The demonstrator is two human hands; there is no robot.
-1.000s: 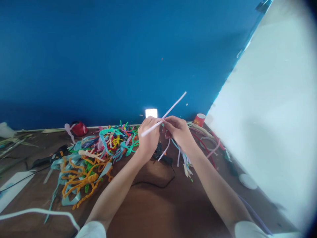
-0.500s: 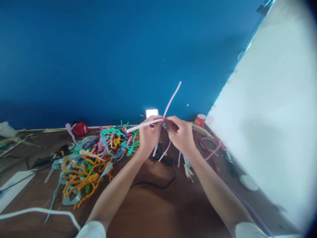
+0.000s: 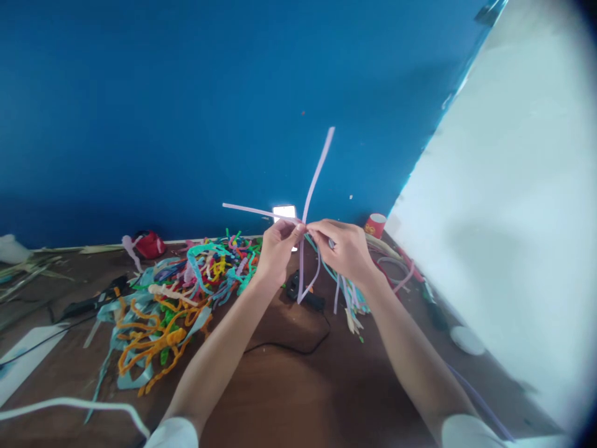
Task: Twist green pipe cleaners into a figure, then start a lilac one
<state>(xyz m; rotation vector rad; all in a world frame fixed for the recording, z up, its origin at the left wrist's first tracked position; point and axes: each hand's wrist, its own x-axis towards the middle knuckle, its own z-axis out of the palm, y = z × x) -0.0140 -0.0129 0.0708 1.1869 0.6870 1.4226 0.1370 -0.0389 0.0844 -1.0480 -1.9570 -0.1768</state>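
Pale lilac pipe cleaners (image 3: pixel 317 174) meet between my two hands above the table, with ends sticking up, out to the left and down. My left hand (image 3: pixel 278 250) pinches them near the crossing, thumb against fingers. Touching the same spot from the right, my right hand (image 3: pixel 344 247) is closed with its fingertips on the pipe cleaners. The crossing itself is partly hidden by the fingertips. Below the hands lies a black glue gun (image 3: pixel 305 292) with its cord. A lit phone (image 3: pixel 284 213) stands behind my left hand, against the wall.
A heap of coloured pipe cleaners (image 3: pixel 205 274) covers the left, with orange ones (image 3: pixel 158 342) in front. More pale strands (image 3: pixel 349 298) lie under my right hand. A red cup (image 3: pixel 375 225) stands by the blue wall (image 3: pixel 186 112); a white round thing (image 3: pixel 467 340) lies right.
The left-pointing lilac end has swung upward and now points past the phone. The upright end stands steeper and higher. Both hands stay close together at the crossing.
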